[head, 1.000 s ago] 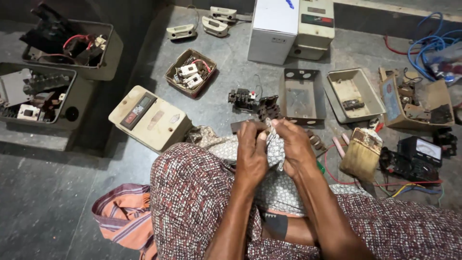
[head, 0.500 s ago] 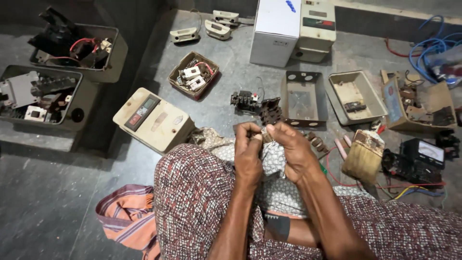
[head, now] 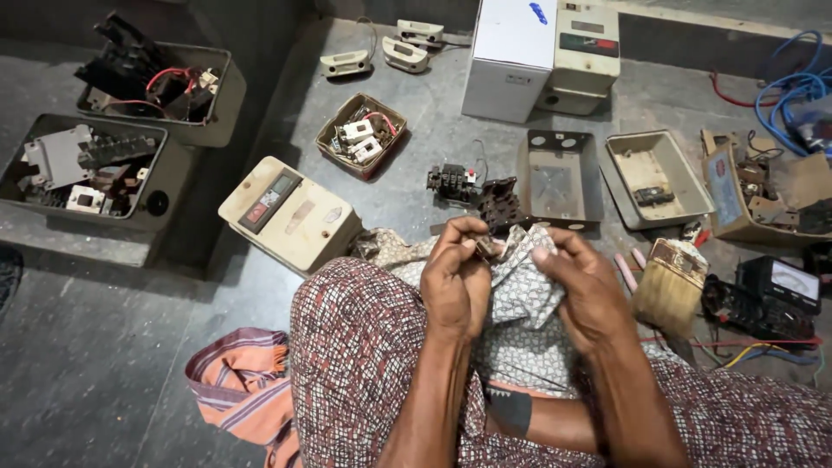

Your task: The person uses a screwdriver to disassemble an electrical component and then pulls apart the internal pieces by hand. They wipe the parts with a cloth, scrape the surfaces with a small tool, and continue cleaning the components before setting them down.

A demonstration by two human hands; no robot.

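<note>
My left hand pinches a small dark metal part between thumb and fingers, just above my lap. My right hand grips a patterned grey-white cloth bunched against that part. The cloth drapes down over my knees, which are covered by a red-brown patterned garment. Most of the small part is hidden by my fingers and the cloth.
On the grey floor lie a beige switch box, a black contactor block, an open metal box, a beige tray, a brush, a white cabinet, bins of parts and an orange striped cloth.
My hands have moved slightly apart, the right one pulling the cloth to the right while the left keeps the small part. The view has shifted a little.
</note>
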